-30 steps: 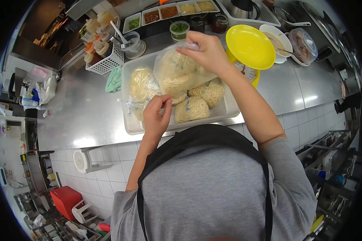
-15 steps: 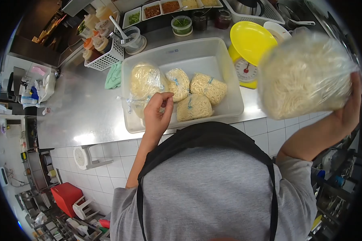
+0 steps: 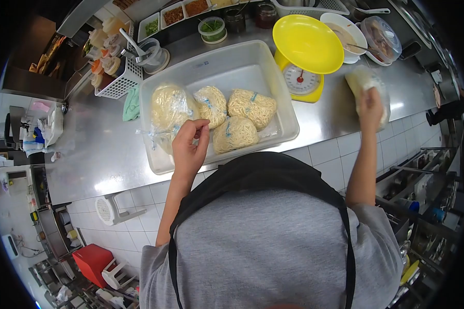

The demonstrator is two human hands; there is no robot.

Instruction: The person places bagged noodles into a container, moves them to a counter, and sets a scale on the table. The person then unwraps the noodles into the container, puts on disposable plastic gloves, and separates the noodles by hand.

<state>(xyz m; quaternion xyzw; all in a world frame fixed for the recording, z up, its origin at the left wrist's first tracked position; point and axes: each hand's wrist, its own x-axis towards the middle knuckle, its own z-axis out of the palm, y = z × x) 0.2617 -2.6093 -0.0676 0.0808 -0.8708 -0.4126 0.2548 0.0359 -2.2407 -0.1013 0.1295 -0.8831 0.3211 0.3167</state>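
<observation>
At the right of the counter, my right hand [image 3: 370, 105] is closed on the upper part of a clear plastic bag of noodles [image 3: 358, 85], which is blurred and partly hidden by the hand. My left hand [image 3: 189, 144] hovers over the near side of a translucent plastic tub [image 3: 288, 135], thumb and fingertips pinched together; whatever is between them, if anything, is too small to make out. Inside the tub sit a large tied bag of noodles [image 3: 170, 105] and several smaller ones, such as a noodle bag with blue ties [image 3: 252, 104]. The large bag is just left of my left hand.
A yellow kitchen scale [image 3: 301, 82] stands right of the tub. Behind it are a white bowl with liquid [image 3: 345, 31] and a lidded container [image 3: 381, 38]. A white basket of bottles [image 3: 118, 82] and a green cloth [image 3: 131, 104] lie left. Topping trays [image 3: 172, 15] line the back.
My right hand has brought the noodle bag down from high in front of the camera to the right of the counter. My left hand keeps its pinch over the tub. The view has shifted slightly.
</observation>
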